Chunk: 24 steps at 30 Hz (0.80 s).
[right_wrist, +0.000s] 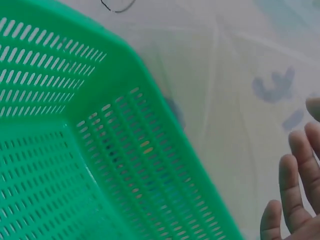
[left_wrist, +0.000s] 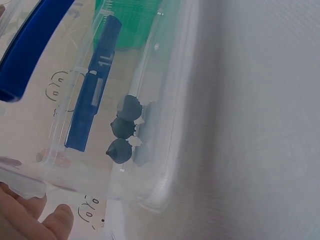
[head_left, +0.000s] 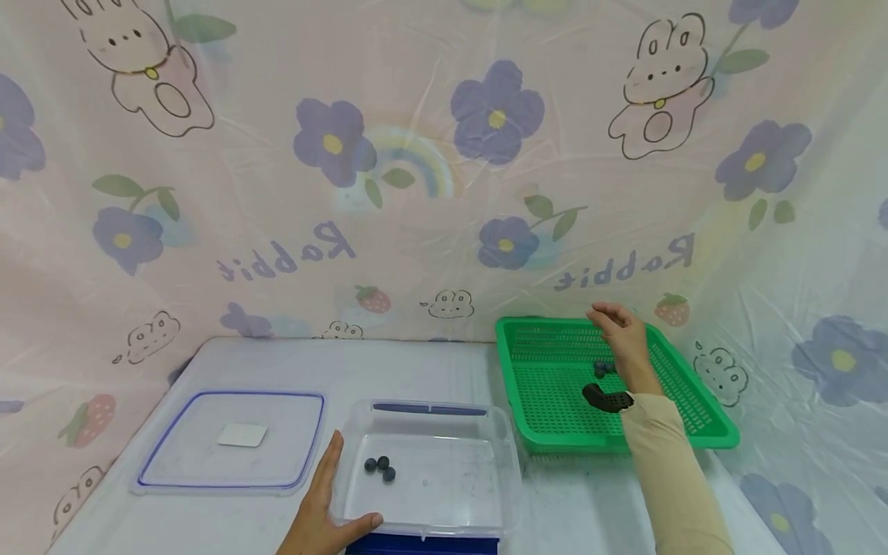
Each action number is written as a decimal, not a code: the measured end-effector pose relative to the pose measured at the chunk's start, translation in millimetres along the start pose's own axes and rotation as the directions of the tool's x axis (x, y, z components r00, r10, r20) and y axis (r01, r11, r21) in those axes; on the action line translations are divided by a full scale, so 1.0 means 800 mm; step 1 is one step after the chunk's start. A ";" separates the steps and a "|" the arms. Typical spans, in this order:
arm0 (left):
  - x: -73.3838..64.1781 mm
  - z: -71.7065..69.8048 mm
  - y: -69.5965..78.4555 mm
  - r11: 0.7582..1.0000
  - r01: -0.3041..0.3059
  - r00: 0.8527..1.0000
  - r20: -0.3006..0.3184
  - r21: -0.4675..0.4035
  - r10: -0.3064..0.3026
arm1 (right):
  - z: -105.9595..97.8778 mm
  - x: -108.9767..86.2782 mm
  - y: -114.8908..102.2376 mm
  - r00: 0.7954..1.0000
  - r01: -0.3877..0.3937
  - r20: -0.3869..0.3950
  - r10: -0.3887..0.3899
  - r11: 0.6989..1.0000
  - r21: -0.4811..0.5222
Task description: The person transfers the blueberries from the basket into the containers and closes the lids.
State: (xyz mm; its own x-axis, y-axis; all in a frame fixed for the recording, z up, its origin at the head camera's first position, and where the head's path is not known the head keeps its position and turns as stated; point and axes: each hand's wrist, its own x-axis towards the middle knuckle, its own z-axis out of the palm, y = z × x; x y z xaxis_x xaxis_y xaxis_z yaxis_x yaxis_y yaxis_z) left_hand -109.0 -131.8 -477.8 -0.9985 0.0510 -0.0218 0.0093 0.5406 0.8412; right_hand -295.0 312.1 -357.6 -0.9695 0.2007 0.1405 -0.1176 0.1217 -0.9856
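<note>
Three dark blueberries (head_left: 383,465) lie near the left side inside a clear plastic container (head_left: 509,470) with blue clips. My left hand (head_left: 324,501) rests against that container's left front corner, thumb along the front rim and fingers straight beside the left wall. Over the green basket (head_left: 555,442), my right hand (head_left: 627,343) is raised with its fingers pointing left. In the right wrist view its fingers (right_wrist: 290,185) are loosely extended beyond the basket rim, and nothing shows between them. Several more blueberries (head_left: 600,368) sit on the basket floor, partly hidden by the right hand.
A clear lid (head_left: 201,462) with a blue seal lies flat on the white table (head_left: 416,366) at the left, a small white card (head_left: 243,435) on it. A printed curtain (head_left: 416,231) hangs behind the table. A black curved piece (head_left: 605,398) juts from the right cuff.
</note>
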 end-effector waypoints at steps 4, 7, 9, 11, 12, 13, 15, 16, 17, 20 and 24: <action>-0.001 0.002 -0.004 0.999 -0.028 1.000 -0.013 -0.039 0.028 | 0.003 0.000 0.011 0.994 -0.068 -0.086 0.074 0.996 0.065; -0.002 0.004 -0.006 0.997 -0.041 0.999 -0.018 -0.073 0.039 | -0.002 0.007 0.031 0.986 -0.085 -0.138 0.096 0.993 0.082; -0.002 0.004 -0.007 0.995 -0.043 0.999 -0.019 -0.089 0.041 | -0.012 0.022 0.058 0.981 -0.059 -0.177 0.074 0.994 0.090; -0.003 0.004 -0.007 0.995 -0.044 0.999 -0.021 -0.087 0.042 | -0.025 0.039 0.089 0.975 -0.052 -0.212 0.061 0.998 0.045; -0.003 0.004 -0.007 0.995 -0.052 0.998 -0.024 -0.086 0.050 | -0.032 0.050 0.108 0.969 -0.054 -0.239 0.060 0.998 0.031; -0.003 0.004 -0.007 0.995 -0.051 0.999 -0.025 -0.086 0.049 | -0.040 0.060 0.129 0.964 -0.053 -0.260 0.058 0.998 0.025; -0.004 0.004 -0.007 0.995 -0.045 0.999 -0.022 -0.093 0.043 | -0.059 0.083 0.174 0.957 -0.063 -0.285 0.063 0.998 0.011; -0.004 0.004 -0.007 0.994 -0.044 0.999 -0.022 -0.098 0.042 | -0.063 0.090 0.190 0.947 -0.090 -0.311 0.078 0.996 -0.025; -0.004 0.004 -0.007 0.994 -0.045 0.999 -0.023 -0.102 0.042 | -0.070 0.099 0.210 0.938 -0.105 -0.335 0.086 0.994 -0.039; -0.005 0.005 -0.007 0.993 -0.050 0.998 -0.030 -0.103 0.047 | -0.081 0.118 0.252 0.910 -0.146 -0.403 0.100 0.985 -0.086; -0.006 0.005 -0.008 0.994 -0.068 0.997 -0.042 -0.085 0.064 | -0.083 0.119 0.267 0.870 -0.222 -0.471 0.146 0.969 -0.110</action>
State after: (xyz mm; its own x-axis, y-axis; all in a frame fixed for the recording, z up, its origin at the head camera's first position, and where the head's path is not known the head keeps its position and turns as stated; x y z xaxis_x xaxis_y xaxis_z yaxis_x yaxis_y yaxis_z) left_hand -104.0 -132.0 -485.1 -0.9972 0.0503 0.0551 0.0722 0.4623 0.8838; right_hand -398.3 421.6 -548.3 -0.7591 0.6506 0.0227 0.1251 0.1799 -0.9757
